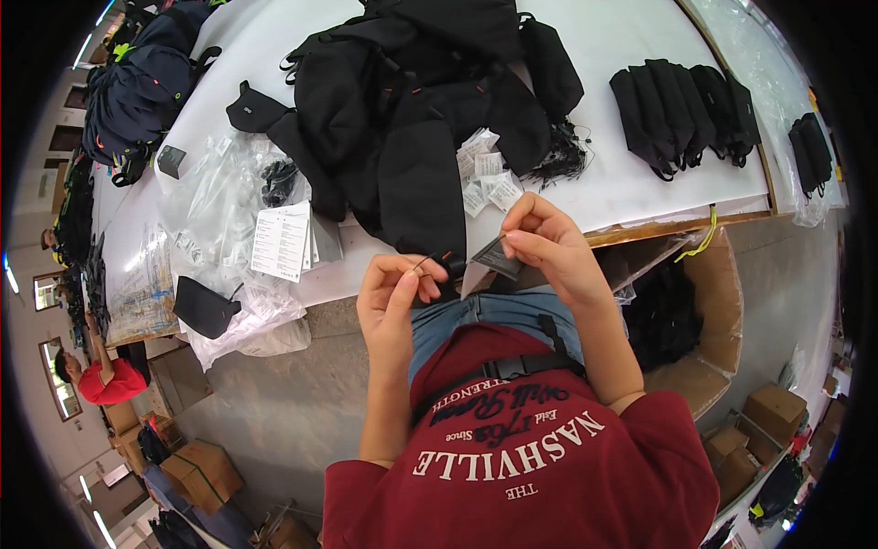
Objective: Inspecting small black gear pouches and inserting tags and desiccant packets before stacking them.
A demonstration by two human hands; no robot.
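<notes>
My left hand (395,291) pinches a thin black string (422,265) at the zipper end of a black bag (422,188) that hangs over the table edge. My right hand (547,245) holds a dark grey hang tag (497,257) between thumb and fingers, just right of the left hand. Both hands sit close together above my lap, in front of the white table (631,188). A heap of black bags (412,82) lies on the table right behind them, with several white paper tags (485,174) beside it.
A row of folded black bags (681,114) stands at the right of the table. Clear plastic sleeves (215,206), a white printed sheet (281,240) and a small black pouch (206,306) lie at the left. An open cardboard box (709,316) of black items stands by my right side. A person in red (105,380) sits far left.
</notes>
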